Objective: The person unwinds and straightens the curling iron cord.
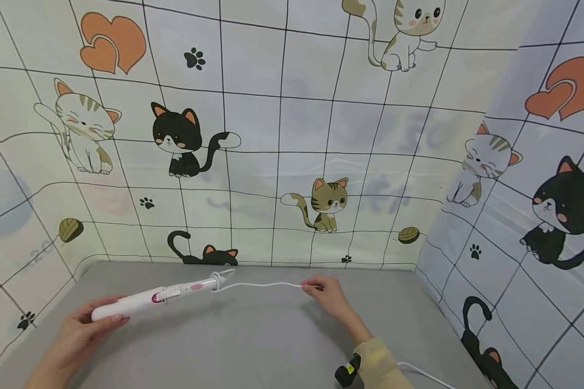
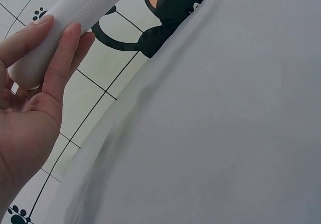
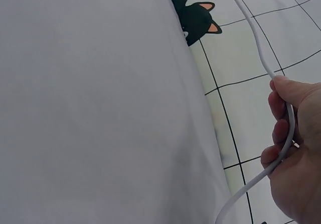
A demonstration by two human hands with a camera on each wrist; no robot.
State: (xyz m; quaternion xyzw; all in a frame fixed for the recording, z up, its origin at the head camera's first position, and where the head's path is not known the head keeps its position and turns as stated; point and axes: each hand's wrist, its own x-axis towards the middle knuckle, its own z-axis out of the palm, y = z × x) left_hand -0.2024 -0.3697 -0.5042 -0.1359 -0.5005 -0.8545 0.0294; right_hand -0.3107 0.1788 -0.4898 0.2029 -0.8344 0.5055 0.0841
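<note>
My left hand (image 1: 80, 335) grips the thick, rounded end of a white hair iron (image 1: 131, 303) with pink accents, thumb on one side and fingers on the other. The iron is held above the grey surface, its thin end pointing right and away. A white cord (image 1: 267, 284) is looped around that thin end. From there it runs right to my right hand (image 1: 328, 297), which pinches it between thumb and fingertips. The left wrist view shows fine ridges along the iron's body (image 2: 85, 10). In the right wrist view the cord (image 3: 256, 33) passes through the fingers and across the palm.
A grey covered surface (image 1: 253, 346) spans the space below the hands. Behind and at both sides hangs a white grid-patterned cloth (image 1: 253, 124) printed with cats. More white cord (image 1: 423, 371) trails off at the lower right, past a yellow sleeve (image 1: 382, 362) and black wrist camera (image 1: 347, 371).
</note>
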